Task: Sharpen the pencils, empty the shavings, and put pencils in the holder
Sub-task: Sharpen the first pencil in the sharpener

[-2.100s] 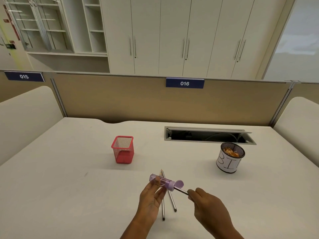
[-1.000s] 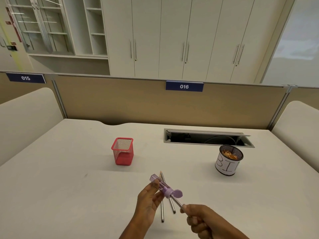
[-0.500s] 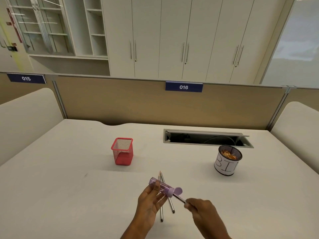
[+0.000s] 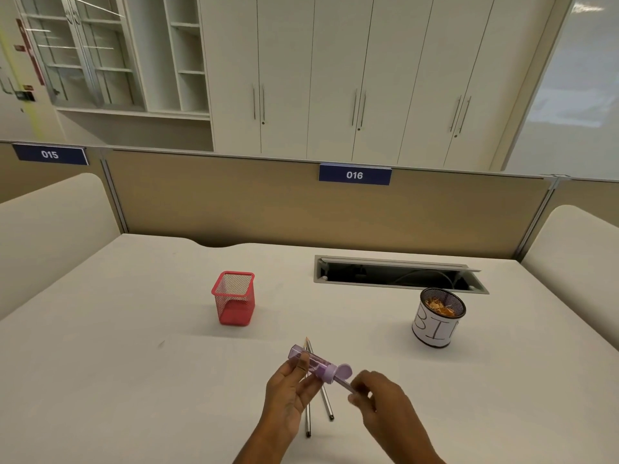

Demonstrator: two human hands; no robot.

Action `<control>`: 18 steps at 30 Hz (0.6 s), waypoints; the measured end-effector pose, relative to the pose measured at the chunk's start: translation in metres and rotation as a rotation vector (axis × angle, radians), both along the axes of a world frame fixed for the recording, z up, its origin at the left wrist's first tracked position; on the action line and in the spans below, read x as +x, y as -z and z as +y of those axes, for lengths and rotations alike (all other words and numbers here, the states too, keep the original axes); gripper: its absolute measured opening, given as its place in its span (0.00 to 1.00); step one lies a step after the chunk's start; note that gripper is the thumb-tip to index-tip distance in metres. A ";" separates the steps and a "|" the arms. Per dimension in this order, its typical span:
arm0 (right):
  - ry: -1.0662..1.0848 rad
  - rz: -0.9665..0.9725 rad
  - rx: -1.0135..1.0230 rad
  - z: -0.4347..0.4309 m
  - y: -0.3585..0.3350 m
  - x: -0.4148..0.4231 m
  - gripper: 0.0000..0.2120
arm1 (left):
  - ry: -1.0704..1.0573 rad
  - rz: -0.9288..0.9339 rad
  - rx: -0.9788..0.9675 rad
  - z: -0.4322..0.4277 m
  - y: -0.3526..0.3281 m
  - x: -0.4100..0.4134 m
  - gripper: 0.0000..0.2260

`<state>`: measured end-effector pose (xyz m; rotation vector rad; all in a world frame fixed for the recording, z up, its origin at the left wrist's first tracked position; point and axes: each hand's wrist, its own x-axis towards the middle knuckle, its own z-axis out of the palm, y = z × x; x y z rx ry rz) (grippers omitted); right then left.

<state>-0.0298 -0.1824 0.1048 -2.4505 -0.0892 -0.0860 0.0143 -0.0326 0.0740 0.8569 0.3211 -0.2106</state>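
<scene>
My left hand [image 4: 289, 393] grips a purple tube sharpener [image 4: 318, 365] with its round lid flipped open, held above the desk. A pencil [image 4: 345, 386] is stuck into the sharpener's end, and my right hand [image 4: 382, 401] pinches its shaft. Two more pencils [image 4: 326, 405] lie side by side on the white desk [image 4: 134, 380] under my hands, partly hidden by the left hand. A red mesh holder [image 4: 234, 298] stands further back to the left, with nothing visible inside.
A round cup labelled BIN [image 4: 437, 318], holding orange shavings, stands at the right. An open cable slot [image 4: 398, 274] cuts into the desk behind it. A tan partition [image 4: 268, 205] closes off the back; padded side panels flank the desk.
My right hand has turned round the pencil in the sharpener, its wrist rolling back and forth. The sharpener has stayed in my left hand. The two pencils on the desk have not moved.
</scene>
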 end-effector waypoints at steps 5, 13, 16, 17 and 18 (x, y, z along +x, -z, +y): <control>-0.045 -0.323 -0.484 0.000 0.004 -0.003 0.13 | 0.016 -0.012 -0.007 -0.006 -0.005 0.001 0.05; 0.188 1.027 1.290 -0.016 -0.002 0.007 0.08 | 0.115 -0.024 0.077 -0.007 -0.006 -0.003 0.06; 0.170 0.973 1.196 -0.015 0.001 0.007 0.11 | 0.109 0.003 0.065 -0.006 -0.003 -0.004 0.06; 0.168 0.892 1.077 -0.013 0.002 0.008 0.12 | 0.104 0.012 0.057 -0.006 -0.001 -0.004 0.06; 0.162 0.791 0.937 -0.010 0.002 0.008 0.11 | 0.099 0.022 0.049 -0.006 0.000 -0.005 0.06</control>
